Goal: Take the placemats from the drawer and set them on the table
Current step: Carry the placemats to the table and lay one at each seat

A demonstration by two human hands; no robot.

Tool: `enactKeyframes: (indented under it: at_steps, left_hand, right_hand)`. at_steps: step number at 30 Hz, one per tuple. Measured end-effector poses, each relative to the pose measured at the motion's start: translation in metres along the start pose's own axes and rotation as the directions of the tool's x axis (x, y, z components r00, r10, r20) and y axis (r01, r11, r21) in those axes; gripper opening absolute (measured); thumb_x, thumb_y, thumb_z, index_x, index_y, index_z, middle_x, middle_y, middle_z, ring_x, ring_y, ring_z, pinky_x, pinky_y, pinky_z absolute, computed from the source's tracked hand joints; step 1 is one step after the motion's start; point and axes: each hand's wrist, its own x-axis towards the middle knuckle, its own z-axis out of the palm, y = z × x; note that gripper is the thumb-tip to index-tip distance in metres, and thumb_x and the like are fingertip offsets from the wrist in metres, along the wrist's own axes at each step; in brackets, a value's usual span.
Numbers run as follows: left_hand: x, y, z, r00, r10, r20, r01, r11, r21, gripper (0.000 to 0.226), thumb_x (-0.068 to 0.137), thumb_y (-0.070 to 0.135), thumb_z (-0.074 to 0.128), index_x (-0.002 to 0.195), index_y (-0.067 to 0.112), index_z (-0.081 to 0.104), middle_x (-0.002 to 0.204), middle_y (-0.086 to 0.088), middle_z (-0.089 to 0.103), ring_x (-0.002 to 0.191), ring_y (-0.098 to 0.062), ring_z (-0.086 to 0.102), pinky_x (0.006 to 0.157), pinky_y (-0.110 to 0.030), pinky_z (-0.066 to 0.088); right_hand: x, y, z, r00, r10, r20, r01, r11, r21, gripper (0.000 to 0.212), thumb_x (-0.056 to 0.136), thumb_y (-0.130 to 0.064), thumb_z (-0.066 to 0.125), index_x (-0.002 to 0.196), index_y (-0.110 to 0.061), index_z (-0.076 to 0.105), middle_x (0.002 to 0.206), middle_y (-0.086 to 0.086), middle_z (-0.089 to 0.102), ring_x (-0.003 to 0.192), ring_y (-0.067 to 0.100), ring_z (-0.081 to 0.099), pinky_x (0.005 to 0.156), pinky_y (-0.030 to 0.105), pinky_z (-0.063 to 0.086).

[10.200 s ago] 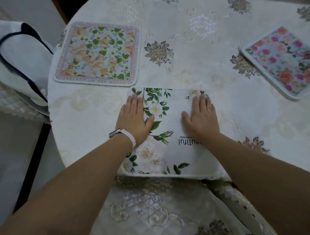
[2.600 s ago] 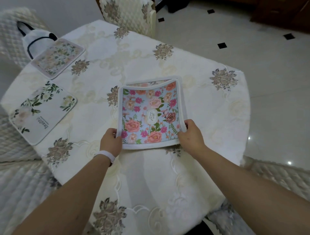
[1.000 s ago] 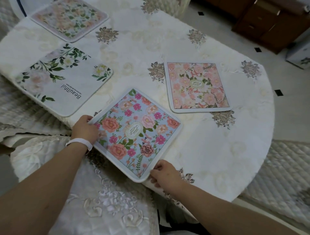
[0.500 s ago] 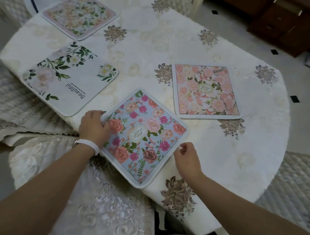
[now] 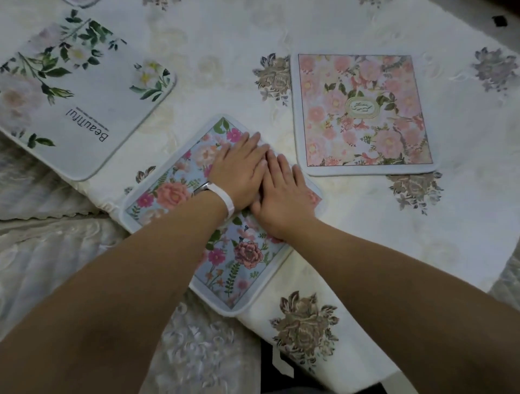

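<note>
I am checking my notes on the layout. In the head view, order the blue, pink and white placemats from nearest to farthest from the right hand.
1. blue placemat: directly under the right hand, which lies flat on it.
2. pink placemat: just ahead, on the right side.
3. white placemat: far on the left, beyond the left hand.

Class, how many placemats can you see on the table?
4: white leafy mat at left; blue floral mat centre, under the left hand and right hand; pink mat at right; fourth mat's corner at top-left edge.
</note>
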Motion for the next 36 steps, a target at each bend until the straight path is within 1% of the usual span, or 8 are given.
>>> enactKeyframes:
  at_steps: [5, 14, 22, 25, 27, 30, 33, 36]
  left_hand:
    - [0.017, -0.005, 0.006, 1.000, -0.013, 0.002, 0.013, 0.992, 0.123, 0.053, 0.101, 0.042, 0.013, 0.152, 0.030, 0.021, 0.163, 0.007, 0.009, 0.149, -0.012, 0.001, 0.120, -0.043, 0.001]
    - [0.002, -0.024, 0.007, 1.000, -0.009, 0.011, 0.007, 0.982, 0.190, 0.056, 0.100, 0.050, 0.009, 0.154, 0.033, 0.008, 0.164, 0.004, 0.001, 0.149, -0.016, -0.003, 0.120, -0.047, 0.002]
    - [-0.077, -0.082, -0.005, 0.986, -0.165, -0.027, 0.166, 0.957, 0.236, 0.065, 0.097, 0.056, 0.011, 0.155, 0.029, -0.001, 0.163, 0.004, -0.004, 0.149, -0.018, -0.004, 0.120, -0.046, 0.002]
    - [-0.105, -0.093, -0.006, 0.976, -0.213, -0.038, 0.216, 0.954, 0.209, 0.068, 0.095, 0.057, 0.011, 0.155, 0.027, 0.001, 0.163, 0.001, -0.002, 0.149, -0.020, -0.002, 0.120, -0.046, 0.003]
    - [-0.118, -0.090, -0.004, 0.963, -0.263, -0.051, 0.268, 0.944, 0.192, 0.069, 0.094, 0.056, 0.012, 0.155, 0.025, 0.004, 0.164, -0.001, 0.001, 0.149, -0.023, -0.001, 0.119, -0.047, 0.005]
    - [-0.134, -0.067, 0.006, 0.943, -0.326, -0.066, 0.333, 0.918, 0.214, 0.070, 0.094, 0.056, 0.014, 0.155, 0.021, 0.006, 0.163, -0.005, 0.002, 0.149, -0.025, -0.001, 0.119, -0.049, 0.004]
    - [-0.139, -0.040, 0.017, 0.946, -0.321, -0.042, 0.323, 0.929, 0.182, 0.067, 0.097, 0.054, 0.017, 0.155, 0.024, 0.004, 0.163, -0.003, -0.002, 0.149, -0.024, -0.009, 0.119, -0.050, 0.000]
    - [-0.133, -0.027, 0.022, 0.964, -0.268, 0.002, 0.263, 0.950, 0.167, 0.066, 0.097, 0.053, 0.014, 0.155, 0.026, -0.001, 0.163, 0.000, -0.008, 0.148, -0.021, -0.014, 0.119, -0.050, -0.004]
  right_hand:
    - [0.000, 0.001, 0.004, 0.999, 0.021, -0.045, -0.021, 1.000, 0.007, 0.075, 0.098, -0.051, 0.024, 0.156, -0.010, 0.001, 0.165, 0.007, 0.001, 0.152, 0.022, -0.002, 0.123, 0.045, -0.001]
    - [-0.020, 0.017, 0.003, 0.995, 0.090, -0.035, -0.092, 0.995, -0.042, 0.079, 0.095, -0.062, 0.018, 0.157, -0.015, 0.001, 0.165, 0.006, -0.006, 0.151, 0.021, -0.010, 0.122, 0.043, -0.005]
    - [-0.070, 0.036, 0.007, 0.981, 0.196, -0.006, -0.196, 0.980, -0.028, 0.077, 0.097, -0.061, 0.015, 0.156, -0.016, -0.006, 0.164, 0.008, -0.013, 0.150, 0.022, -0.016, 0.122, 0.043, -0.007]
    - [-0.089, 0.027, 0.013, 0.972, 0.233, 0.003, -0.233, 0.972, -0.031, 0.079, 0.097, -0.063, 0.011, 0.155, -0.014, -0.013, 0.163, 0.009, -0.017, 0.149, 0.023, -0.018, 0.121, 0.043, -0.009]
    - [-0.101, 0.013, 0.020, 0.978, 0.210, 0.008, -0.210, 0.977, -0.027, 0.080, 0.097, -0.063, 0.011, 0.155, -0.013, -0.014, 0.163, 0.010, -0.018, 0.149, 0.024, -0.020, 0.120, 0.043, -0.009]
    - [-0.114, -0.018, 0.035, 0.986, 0.165, 0.016, -0.164, 0.986, -0.030, 0.082, 0.098, -0.062, 0.018, 0.156, -0.008, -0.001, 0.163, 0.016, -0.008, 0.150, 0.031, -0.012, 0.121, 0.046, -0.004]
    - [-0.114, -0.045, 0.043, 0.988, 0.153, -0.030, -0.153, 0.988, -0.027, 0.079, 0.097, -0.059, 0.027, 0.154, -0.005, 0.018, 0.162, 0.021, 0.009, 0.150, 0.039, 0.004, 0.121, 0.052, 0.004]
    - [-0.110, -0.071, 0.048, 0.998, 0.056, -0.022, -0.056, 0.998, -0.023, 0.077, 0.098, -0.055, 0.029, 0.154, -0.003, 0.017, 0.161, 0.024, 0.011, 0.149, 0.041, 0.006, 0.121, 0.052, 0.000]
